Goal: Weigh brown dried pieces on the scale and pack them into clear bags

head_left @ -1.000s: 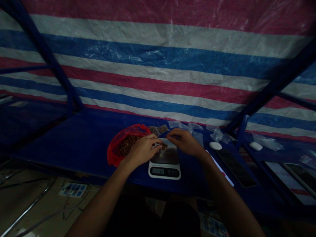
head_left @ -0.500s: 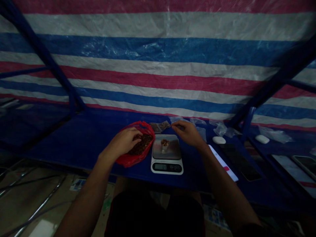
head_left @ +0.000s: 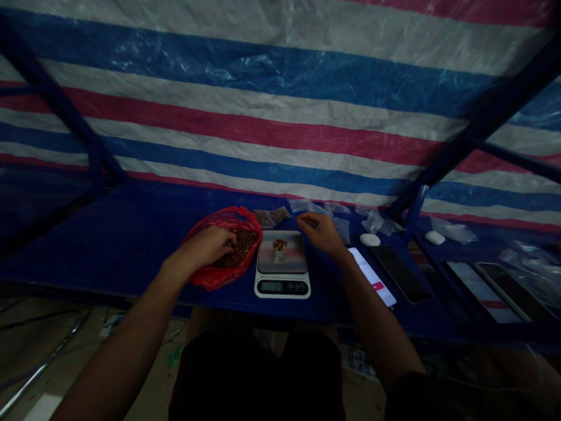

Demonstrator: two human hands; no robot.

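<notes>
My left hand [head_left: 214, 245] reaches into a red plastic bag [head_left: 210, 279], its fingers curled among many small brown pieces [head_left: 243, 245]; what is between the fingertips is hidden. To the bag's right stands a white kitchen scale [head_left: 283, 266] with a steel plate and a lit display. A small cup [head_left: 279, 248] heaped with light-brown pieces sits on the plate. Beyond the scale's right back corner, my right hand [head_left: 319, 231] hovers with thumb and fingers pinched together; I cannot make out anything in them. Small filled clear bags [head_left: 272, 217] lie behind the scale.
Clear plastic bags [head_left: 307, 206] lie along the back of the blue table [head_left: 144, 234]. At right are a white rounded case [head_left: 370, 240], a lit phone [head_left: 372, 278], a dark phone [head_left: 401, 275] and further phones [head_left: 484, 292]. Blue frame bars slant up before a striped sheet.
The whole view has shifted, so the table things appear further left. My right hand has drawn away from the small filled bags. My left hand's fingers have curled in more among the brown pieces.
</notes>
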